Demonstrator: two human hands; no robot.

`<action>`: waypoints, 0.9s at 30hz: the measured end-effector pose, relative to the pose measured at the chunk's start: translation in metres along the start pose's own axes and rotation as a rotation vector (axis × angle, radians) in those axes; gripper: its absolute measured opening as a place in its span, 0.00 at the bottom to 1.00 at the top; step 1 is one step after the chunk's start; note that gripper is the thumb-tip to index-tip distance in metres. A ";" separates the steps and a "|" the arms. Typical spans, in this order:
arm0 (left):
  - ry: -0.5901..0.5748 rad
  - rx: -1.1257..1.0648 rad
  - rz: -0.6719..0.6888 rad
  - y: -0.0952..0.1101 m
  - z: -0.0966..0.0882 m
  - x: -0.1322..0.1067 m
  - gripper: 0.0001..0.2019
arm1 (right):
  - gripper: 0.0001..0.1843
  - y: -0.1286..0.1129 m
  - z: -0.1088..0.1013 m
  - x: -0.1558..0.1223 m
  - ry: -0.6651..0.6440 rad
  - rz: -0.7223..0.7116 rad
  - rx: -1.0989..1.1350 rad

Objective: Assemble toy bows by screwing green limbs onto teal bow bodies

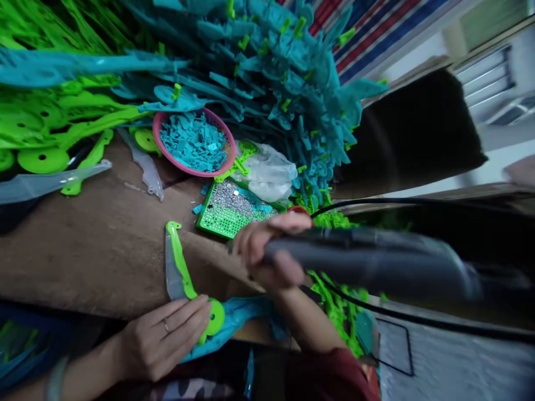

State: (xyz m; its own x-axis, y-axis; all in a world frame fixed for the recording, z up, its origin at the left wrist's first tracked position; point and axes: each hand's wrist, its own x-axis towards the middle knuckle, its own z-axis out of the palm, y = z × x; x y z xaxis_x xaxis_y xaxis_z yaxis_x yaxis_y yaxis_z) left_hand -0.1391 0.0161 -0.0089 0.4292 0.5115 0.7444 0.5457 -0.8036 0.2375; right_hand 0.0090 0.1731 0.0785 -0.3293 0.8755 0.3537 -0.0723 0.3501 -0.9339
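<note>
My left hand rests at the table's near edge, fingers closed on the round end of a green and grey plastic toy sword that lies on the brown table. A teal plastic piece lies under that hand's fingertips. My right hand is wrapped round the front of a dark corded power tool, blurred, held sideways just above the table, right of the sword.
A pink basket of small teal parts, a green tray of small silver screws, and a clear plastic bag sit behind. Large heaps of teal parts and green parts fill the back. Green scraps lie on the right.
</note>
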 end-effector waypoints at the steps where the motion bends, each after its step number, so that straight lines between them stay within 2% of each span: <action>1: -0.032 0.001 -0.003 0.000 0.000 0.001 0.20 | 0.14 0.004 -0.004 0.011 0.095 -0.046 0.038; 3: -0.041 -0.005 -0.026 0.000 0.000 0.001 0.20 | 0.11 0.016 -0.008 0.028 0.262 -0.094 0.110; 4: -0.042 -0.011 -0.034 0.000 0.001 0.001 0.20 | 0.11 0.022 -0.009 0.033 0.301 -0.084 0.127; 7: -0.046 -0.030 -0.050 0.001 0.003 -0.001 0.21 | 0.11 0.035 -0.011 0.033 0.286 -0.028 0.137; 13: -0.060 -0.061 -0.072 0.002 0.000 0.002 0.21 | 0.14 0.039 -0.019 0.023 0.278 0.010 0.113; 20: -0.073 -0.023 -0.055 -0.001 0.000 0.003 0.23 | 0.11 0.050 -0.020 0.028 0.216 -0.049 0.127; 23: -0.068 -0.013 -0.065 -0.002 0.001 0.003 0.22 | 0.12 0.032 -0.019 0.030 0.227 -0.063 0.152; 27: -0.101 -0.023 -0.066 -0.003 -0.002 0.002 0.20 | 0.08 -0.032 -0.012 0.000 0.291 -0.086 0.180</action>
State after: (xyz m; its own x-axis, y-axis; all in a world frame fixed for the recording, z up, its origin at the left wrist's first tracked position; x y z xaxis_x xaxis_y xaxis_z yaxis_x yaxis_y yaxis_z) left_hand -0.1411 0.0186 -0.0071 0.4638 0.5910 0.6601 0.5590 -0.7732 0.2995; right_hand 0.0222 0.1658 0.1093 -0.0348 0.9126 0.4074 -0.2616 0.3851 -0.8850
